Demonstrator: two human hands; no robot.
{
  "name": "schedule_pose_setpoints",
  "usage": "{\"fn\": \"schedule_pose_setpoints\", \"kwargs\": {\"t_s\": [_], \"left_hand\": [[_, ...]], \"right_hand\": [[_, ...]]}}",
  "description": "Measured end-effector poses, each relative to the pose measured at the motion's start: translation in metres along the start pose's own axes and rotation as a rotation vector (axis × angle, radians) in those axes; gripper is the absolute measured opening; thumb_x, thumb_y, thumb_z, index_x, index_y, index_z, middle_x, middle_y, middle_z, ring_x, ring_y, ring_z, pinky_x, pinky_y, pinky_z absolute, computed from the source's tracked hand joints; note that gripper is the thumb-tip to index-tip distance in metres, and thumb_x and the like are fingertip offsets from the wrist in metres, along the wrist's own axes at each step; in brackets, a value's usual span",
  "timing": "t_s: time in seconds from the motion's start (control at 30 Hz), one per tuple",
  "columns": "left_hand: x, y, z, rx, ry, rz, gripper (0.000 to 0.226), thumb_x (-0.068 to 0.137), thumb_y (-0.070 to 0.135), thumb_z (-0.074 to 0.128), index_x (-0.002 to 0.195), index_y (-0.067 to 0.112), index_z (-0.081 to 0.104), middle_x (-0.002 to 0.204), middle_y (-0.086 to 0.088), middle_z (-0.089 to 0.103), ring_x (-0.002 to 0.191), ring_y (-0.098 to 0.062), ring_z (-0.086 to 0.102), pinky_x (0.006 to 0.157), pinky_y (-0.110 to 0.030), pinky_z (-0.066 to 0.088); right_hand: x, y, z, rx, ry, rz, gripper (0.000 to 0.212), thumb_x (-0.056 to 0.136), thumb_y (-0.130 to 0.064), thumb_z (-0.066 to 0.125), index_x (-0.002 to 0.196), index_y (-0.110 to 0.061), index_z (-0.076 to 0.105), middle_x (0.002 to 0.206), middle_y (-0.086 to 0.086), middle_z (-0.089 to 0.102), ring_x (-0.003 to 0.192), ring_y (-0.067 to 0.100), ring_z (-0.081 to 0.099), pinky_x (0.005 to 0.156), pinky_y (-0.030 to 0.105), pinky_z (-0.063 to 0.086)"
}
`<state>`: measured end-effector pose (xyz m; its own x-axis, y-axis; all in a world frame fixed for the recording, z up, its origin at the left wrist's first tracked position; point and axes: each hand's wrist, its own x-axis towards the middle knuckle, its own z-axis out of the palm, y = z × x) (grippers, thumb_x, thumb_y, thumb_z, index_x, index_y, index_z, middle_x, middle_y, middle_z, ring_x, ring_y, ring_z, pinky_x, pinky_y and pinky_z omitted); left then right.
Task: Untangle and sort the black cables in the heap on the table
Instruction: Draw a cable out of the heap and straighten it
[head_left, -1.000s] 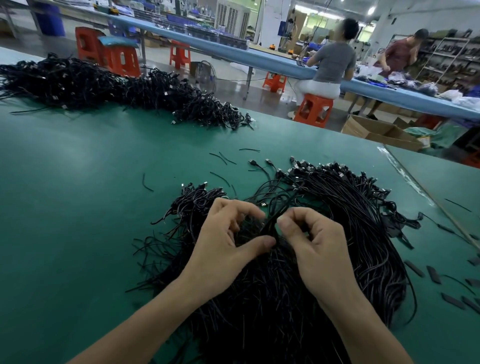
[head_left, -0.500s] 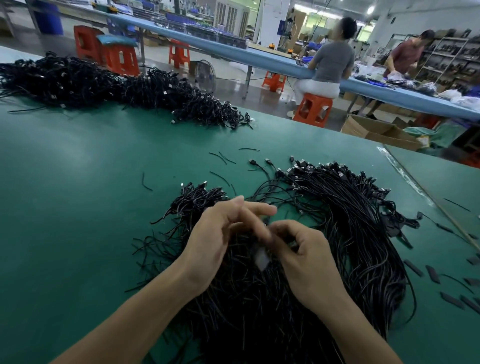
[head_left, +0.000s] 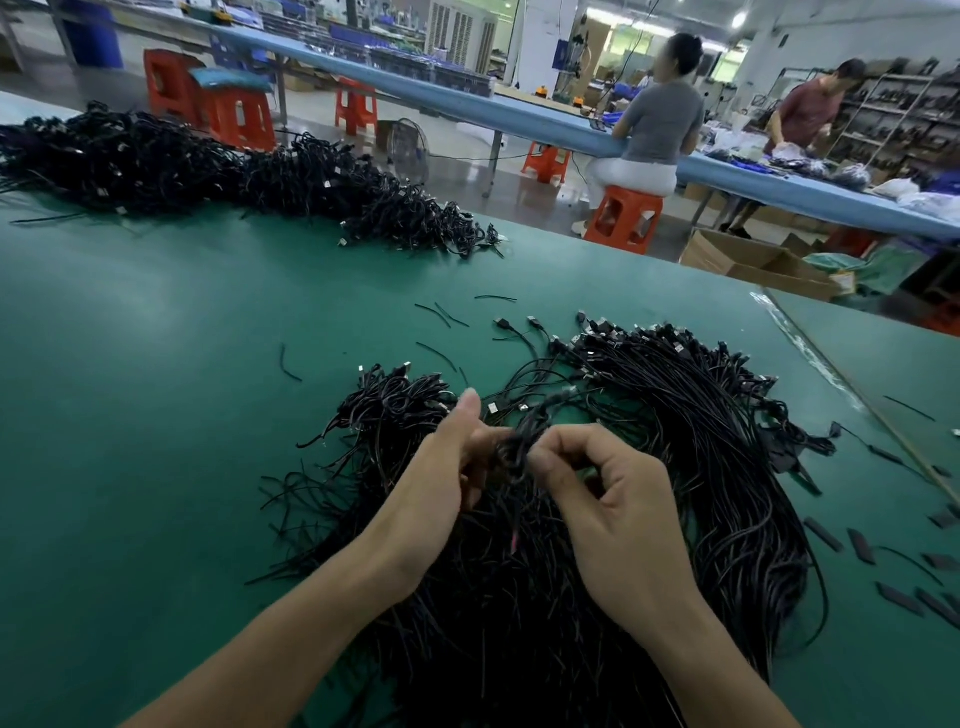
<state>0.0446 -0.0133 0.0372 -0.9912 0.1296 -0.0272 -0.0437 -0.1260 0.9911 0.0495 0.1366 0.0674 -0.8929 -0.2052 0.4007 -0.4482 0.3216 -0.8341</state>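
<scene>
Pinching a cable knot (head_left: 515, 451) in my left grip (head_left: 436, 493) and right grip (head_left: 618, 525), I fear hard pulling tightens it.

Your left hand (head_left: 441, 493) and right hand (head_left: 623, 525) met over the heap of black cables (head_left: 717, 441) on the green table (head_left: 156, 389), fingers curled on a small knot of cables (head_left: 519, 447) held just above the heap, your left thumb pointing up. Short loose strands (head_left: 447, 314) lay beyond the heap, and flat black pieces (head_left: 862, 545) were scattered to your right. A second long pile of cables (head_left: 208, 161) stretched along the table's far left edge. Behind it, a person (head_left: 660, 124) sat on an orange stool (head_left: 623, 218) at a blue bench (head_left: 519, 117)
</scene>
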Motion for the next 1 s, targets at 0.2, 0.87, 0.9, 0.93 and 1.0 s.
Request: {"fn": "schedule_pose_setpoints", "kwargs": {"t_s": [0.2,0.87,0.9,0.93,1.0], "left_hand": [[0.0,0.003,-0.003,-0.108,-0.076,0.275,0.031,0.09,0.042,0.063,0.1,0.016,0.077,0.092,-0.003,0.075,0.09,-0.013,0.069,0.079,-0.02,0.052],[0.043,0.001,-0.043,0.781,0.408,0.294,0.064,0.083,0.029,0.078,0.139,0.028,0.047,0.08,0.017,0.065,0.075,0.004,0.065,0.064,-0.005,0.047],[0.048,0.002,-0.048,0.849,0.449,0.28,0.06,0.083,0.03,0.077,0.136,0.026,0.049,0.084,0.016,0.065,0.074,-0.002,0.065,0.071,-0.014,0.052],[0.053,0.002,-0.053,0.917,0.471,0.267,0.054,0.084,0.029,0.075,0.132,0.025,0.052,0.091,0.011,0.065,0.077,-0.007,0.065,0.08,-0.028,0.055],[0.061,-0.002,-0.057,1.048,0.487,0.242,0.038,0.086,0.027,0.071,0.122,0.023,0.06,0.105,0.002,0.063,0.08,-0.019,0.065,0.083,-0.037,0.052]], "right_hand": [[-0.003,0.002,0.001,0.074,-0.089,0.074,0.012,0.094,-0.012,0.065,0.093,-0.021,0.073,0.083,-0.014,0.073,0.08,0.002,0.068,0.071,0.011,0.05],[0.015,0.109,-0.038,-0.594,-0.071,0.528,0.019,0.1,-0.027,0.055,0.112,-0.019,0.066,0.106,-0.001,0.068,0.1,0.017,0.063,0.082,0.029,0.052],[0.016,0.118,-0.039,-0.68,-0.108,0.555,0.025,0.101,-0.027,0.053,0.121,-0.016,0.063,0.115,0.002,0.065,0.105,0.021,0.061,0.088,0.034,0.051],[0.017,0.124,-0.038,-0.717,-0.141,0.595,0.03,0.101,-0.028,0.052,0.126,-0.016,0.06,0.12,0.004,0.063,0.107,0.023,0.059,0.09,0.038,0.05],[0.018,0.132,-0.032,-0.756,-0.152,0.659,0.031,0.102,-0.034,0.049,0.125,-0.017,0.06,0.118,0.003,0.062,0.102,0.024,0.059,0.085,0.038,0.051]]}}
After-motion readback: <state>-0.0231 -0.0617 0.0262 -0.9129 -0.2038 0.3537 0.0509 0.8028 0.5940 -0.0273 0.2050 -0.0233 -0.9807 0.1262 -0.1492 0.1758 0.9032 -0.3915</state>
